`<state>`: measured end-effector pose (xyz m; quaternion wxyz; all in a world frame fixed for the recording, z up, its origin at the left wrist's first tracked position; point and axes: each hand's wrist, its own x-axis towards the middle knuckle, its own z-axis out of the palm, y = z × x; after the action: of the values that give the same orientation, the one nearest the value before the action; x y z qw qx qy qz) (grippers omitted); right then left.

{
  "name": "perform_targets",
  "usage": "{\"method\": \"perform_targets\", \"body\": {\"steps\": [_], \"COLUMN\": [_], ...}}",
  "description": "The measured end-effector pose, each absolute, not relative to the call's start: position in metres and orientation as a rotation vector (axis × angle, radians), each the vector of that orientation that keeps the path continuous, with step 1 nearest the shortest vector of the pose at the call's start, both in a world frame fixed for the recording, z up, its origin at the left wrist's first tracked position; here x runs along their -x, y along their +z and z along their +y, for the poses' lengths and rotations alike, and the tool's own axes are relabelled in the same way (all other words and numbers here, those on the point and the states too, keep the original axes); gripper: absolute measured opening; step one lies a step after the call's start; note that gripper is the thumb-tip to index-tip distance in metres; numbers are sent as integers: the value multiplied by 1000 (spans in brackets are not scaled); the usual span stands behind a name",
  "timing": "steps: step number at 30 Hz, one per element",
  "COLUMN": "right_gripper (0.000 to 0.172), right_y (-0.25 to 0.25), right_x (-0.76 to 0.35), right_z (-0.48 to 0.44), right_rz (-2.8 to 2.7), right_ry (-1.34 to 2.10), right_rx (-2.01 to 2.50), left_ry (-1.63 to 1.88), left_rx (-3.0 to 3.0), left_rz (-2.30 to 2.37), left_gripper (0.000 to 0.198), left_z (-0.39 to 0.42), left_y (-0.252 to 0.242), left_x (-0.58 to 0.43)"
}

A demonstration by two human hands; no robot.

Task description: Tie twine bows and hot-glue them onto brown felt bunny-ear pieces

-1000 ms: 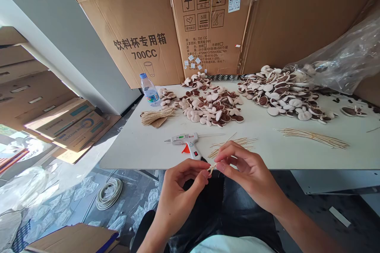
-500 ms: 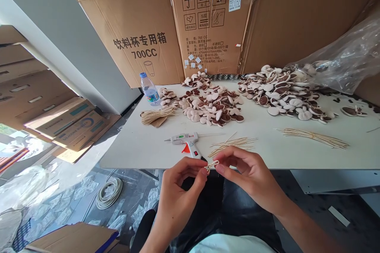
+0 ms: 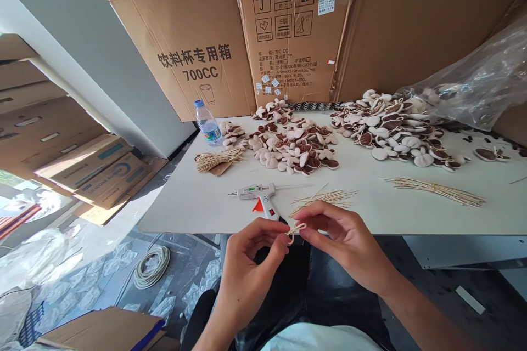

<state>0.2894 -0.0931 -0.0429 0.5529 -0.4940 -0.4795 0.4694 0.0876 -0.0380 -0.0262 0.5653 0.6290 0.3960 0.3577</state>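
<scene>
A small looped bow of cream cord [image 3: 295,228] is pinched between my two hands at the table's front edge. My left hand [image 3: 257,263] grips its left side between thumb and fingers. On the right, the fingertips of my right hand [image 3: 341,238] pinch a loop of the same cord. Just beyond my hands lie a white glue gun [image 3: 263,194] with an orange trigger and a loose spread of thin cords [image 3: 329,198]. Farther back is a heap of brown and cream felt pieces [image 3: 292,145].
On the white table [image 3: 185,211] stand a water bottle [image 3: 209,125], a cord bundle [image 3: 218,161], another bundle [image 3: 438,190] and a second felt heap [image 3: 391,126]. Large cardboard boxes [image 3: 296,27] rise behind. A cable coil [image 3: 152,267] lies on the floor.
The cord bow has turned slightly between my fingers, and its right loop now points out more to the right. Both hands have barely shifted.
</scene>
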Motion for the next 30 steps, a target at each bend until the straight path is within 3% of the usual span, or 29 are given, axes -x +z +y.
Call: {"method": "perform_targets", "body": {"steps": [12, 21, 30], "right_gripper": [10, 14, 15], "right_y": [-40, -37, -44], "right_x": [-289, -285, -289], "right_z": [-92, -92, -92], "right_rz": [-1127, -1094, -1042], "right_ry": [1176, 1279, 1280], "right_rx": [1117, 1084, 1109], "left_ry": [837, 1035, 1133], "left_rx": [-1520, -1930, -1961], "left_rz": [920, 790, 776], "left_gripper": [18, 24, 17], "left_z": [-40, -41, -40], "left_y": [-25, -23, -28], "left_x": [-87, -94, -93]}}
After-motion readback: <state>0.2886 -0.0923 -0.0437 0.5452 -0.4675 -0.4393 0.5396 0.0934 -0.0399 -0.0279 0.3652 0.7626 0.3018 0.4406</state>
